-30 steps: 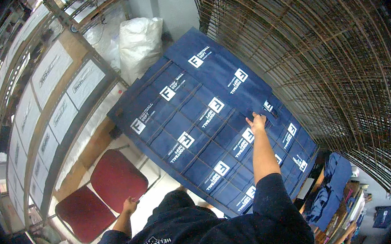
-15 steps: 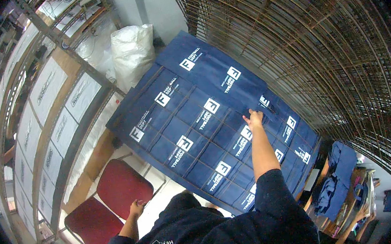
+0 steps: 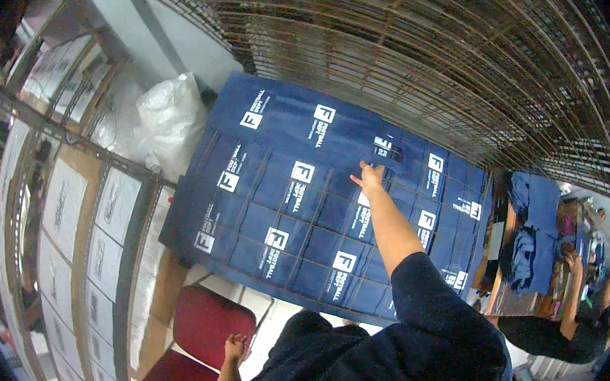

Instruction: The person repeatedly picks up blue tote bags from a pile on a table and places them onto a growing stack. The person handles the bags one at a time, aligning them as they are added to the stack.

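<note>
View swings round; right hand (image 3: pixel 370 177) stays over navy pieces (image 3: pixel 328 201), fingers apart, contact unclear. Pieces lie in rows ahead, layout apparently unchanged. Left hand (image 3: pixel 237 347) near red chair (image 3: pixel 211 321); cannot tell whether fingers meet.

The blue pieces (image 3: pixel 249 221) look like matt cloth, faintly creased, their white prints flat and smooth. Over them, the rack (image 3: pixel 409 48) curves off in thin metal rods, brown and dull, rough as if rusted. To my left, a sack (image 3: pixel 170 123) of crinkled white plastic has a soft sheen, near a smooth, painted-looking wall (image 3: pixel 192 43). The shelf frame (image 3: pixel 107 156) is drilled metal, dull. The red seats (image 3: pixel 211 324) look matt; whether cloth or vinyl, I can't tell. The shirt (image 3: pixel 365 361) is matt black cloth, and the garments (image 3: pixel 537 201) are rumpled cloth.
</note>
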Motion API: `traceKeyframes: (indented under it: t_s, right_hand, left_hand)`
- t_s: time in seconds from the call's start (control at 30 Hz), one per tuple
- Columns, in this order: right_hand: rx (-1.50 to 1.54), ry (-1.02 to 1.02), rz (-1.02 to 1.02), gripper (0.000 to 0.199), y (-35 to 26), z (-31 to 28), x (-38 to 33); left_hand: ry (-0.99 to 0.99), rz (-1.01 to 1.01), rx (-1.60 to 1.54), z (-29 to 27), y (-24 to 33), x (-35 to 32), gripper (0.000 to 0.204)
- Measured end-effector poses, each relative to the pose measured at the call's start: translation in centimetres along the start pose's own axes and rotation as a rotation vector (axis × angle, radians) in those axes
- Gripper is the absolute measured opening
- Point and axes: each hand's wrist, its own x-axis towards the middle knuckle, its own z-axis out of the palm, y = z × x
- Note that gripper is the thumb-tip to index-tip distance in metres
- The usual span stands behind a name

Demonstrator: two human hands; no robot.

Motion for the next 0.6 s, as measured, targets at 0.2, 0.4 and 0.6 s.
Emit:
traceKeyframes:
  t_s: [0.2,0.4,0.6]
  right_hand:
    - [-0.119,0.09,0.223,0.07,-1.8,0.5,-2.2]
    - [-0.186,0.058,-0.012,0.069,-1.0,-6.1,-9.4]
    - [-0.202,0.271,-0.619,0.036,1.2,-26.1,-12.2]
  left_hand:
    - [0.01,0.033,-0.103,-0.2,-4.4,2.8,0.035]
    - [-0.185,0.433,0.085,-0.9,-6.4,5.3,0.032]
    - [-0.375,-0.25,-0.352,3.4,-1.4,3.7,0.023]
